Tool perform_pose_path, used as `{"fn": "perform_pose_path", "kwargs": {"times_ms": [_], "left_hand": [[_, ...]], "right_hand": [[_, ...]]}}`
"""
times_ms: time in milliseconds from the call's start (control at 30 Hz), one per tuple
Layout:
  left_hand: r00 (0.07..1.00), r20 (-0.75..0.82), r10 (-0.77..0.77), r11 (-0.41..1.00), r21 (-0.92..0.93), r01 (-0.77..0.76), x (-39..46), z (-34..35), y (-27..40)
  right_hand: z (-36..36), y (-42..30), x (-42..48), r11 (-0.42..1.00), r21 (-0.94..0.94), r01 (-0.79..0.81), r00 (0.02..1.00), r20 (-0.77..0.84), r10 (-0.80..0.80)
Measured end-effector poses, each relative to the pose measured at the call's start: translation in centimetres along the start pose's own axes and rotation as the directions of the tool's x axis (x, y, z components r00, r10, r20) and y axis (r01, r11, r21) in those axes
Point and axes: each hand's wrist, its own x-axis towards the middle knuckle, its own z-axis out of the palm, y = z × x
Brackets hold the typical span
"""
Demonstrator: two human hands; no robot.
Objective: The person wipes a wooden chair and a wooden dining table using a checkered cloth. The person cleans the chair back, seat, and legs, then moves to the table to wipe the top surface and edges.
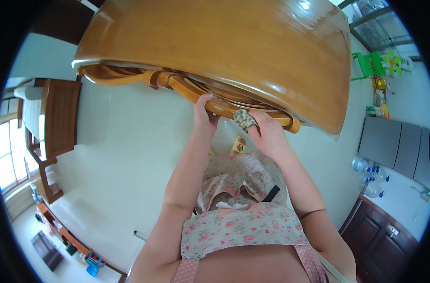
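Note:
A wooden chair's curved top rail [190, 92] runs along the near edge of a glossy wooden table [215, 42]. My left hand [205, 115] is closed around that rail near its middle. In my right hand [268, 132] is a bunched green-and-white cloth [244, 120], pressed against the rail toward its right end. The chair's curved back slats [229, 95] are partly hidden under the tabletop. Another wooden chair's back [112, 78] stands to the left, its rail end close to the first one.
Pale floor tiles [123, 148] surround me, and one yellow slipper [239, 145] shows below. On the right are a green plastic chair [369, 65], a grey cabinet [388, 139] and several clear water jugs [370, 177]. A wooden cabinet [61, 118] stands to the left.

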Motion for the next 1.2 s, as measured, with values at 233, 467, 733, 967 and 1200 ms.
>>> {"fn": "perform_pose_path", "kwargs": {"times_ms": [233,467,733,967,1200], "left_hand": [[0.999,-0.029,0.027,0.996,0.086,-0.025,-1.8,-3.0,0.0],[0.994,-0.005,0.112,0.974,0.197,-0.109,-4.0,-3.8,0.4],[0.978,0.064,0.201,0.959,0.189,-0.209,-1.9,-4.9,-0.4],[0.898,0.325,0.298,0.942,0.05,-0.331,-1.4,-9.0,-2.1],[0.959,0.259,-0.114,0.903,0.43,-0.008,-1.6,-21.8,-5.5]], "right_hand": [[0.7,-0.3,-1.3,0.998,0.038,0.056,0.993,0.106,-0.06],[1.1,-1.5,-3.2,0.958,0.234,0.168,0.97,0.134,-0.203],[18.7,9.3,-5.0,0.988,0.077,-0.137,0.83,0.553,0.072],[33.7,19.3,7.4,0.492,0.568,-0.659,0.674,0.158,0.721],[36.3,19.4,17.1,0.347,0.766,-0.541,0.556,0.015,0.831]]}}
